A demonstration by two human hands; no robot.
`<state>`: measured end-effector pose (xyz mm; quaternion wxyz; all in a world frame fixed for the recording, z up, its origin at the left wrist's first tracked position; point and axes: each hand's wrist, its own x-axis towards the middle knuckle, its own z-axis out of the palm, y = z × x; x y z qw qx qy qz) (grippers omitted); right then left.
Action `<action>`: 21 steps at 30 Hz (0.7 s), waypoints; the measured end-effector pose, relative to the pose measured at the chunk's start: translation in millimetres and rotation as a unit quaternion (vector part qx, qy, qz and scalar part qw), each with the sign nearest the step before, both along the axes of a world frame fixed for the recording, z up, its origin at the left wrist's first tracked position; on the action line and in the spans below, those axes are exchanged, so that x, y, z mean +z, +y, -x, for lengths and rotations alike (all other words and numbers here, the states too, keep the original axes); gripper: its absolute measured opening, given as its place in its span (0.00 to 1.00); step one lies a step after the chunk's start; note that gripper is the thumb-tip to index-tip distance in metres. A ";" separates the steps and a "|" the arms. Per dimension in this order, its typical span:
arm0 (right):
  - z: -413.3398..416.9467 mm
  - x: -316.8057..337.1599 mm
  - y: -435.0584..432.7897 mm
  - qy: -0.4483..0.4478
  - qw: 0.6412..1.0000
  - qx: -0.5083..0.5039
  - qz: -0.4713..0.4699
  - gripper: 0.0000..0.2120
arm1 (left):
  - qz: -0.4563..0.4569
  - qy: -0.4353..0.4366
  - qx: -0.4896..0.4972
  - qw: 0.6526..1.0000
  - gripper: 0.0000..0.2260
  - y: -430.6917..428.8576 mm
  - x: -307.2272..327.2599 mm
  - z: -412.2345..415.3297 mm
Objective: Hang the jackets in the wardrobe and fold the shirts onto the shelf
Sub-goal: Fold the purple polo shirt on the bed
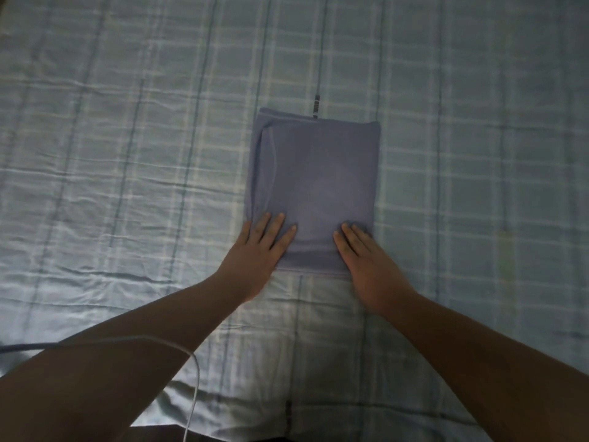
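A lavender-blue shirt (pixel 318 183) lies folded into a neat rectangle on the bed, with layered folds showing along its left side. My left hand (pixel 258 253) rests flat on the shirt's near left corner, fingers straight and spread. My right hand (pixel 366 260) lies flat on the near right corner, fingers together and pointing away from me. Both hands press the near edge of the fold. No jacket, wardrobe or shelf is in view.
The bed is covered by a pale blue checked sheet (pixel 127 154) with creases. A small dark strip (pixel 316 106) lies just beyond the shirt's far edge. A white cable (pixel 194 384) loops over my left forearm near the bed's front edge.
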<state>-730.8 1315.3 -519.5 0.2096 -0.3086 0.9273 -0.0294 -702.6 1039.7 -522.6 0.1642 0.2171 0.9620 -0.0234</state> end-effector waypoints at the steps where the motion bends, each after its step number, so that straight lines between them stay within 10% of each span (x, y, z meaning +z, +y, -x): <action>1: 0.7 2.0 0.2 0.002 1.000 -0.002 0.002 0.37 | 0.008 -0.001 0.014 1.000 0.38 1.7 1.4 1.9; 17: -113.4 24.6 50.2 -0.103 0.995 -0.003 -0.012 0.33 | 0.002 -0.175 -0.074 0.982 0.33 34.2 22.2 -119.7; 21: -105.3 27.7 53.2 -0.135 0.987 -0.061 0.054 0.30 | -0.150 -0.177 0.030 0.972 0.31 28.8 35.9 -110.7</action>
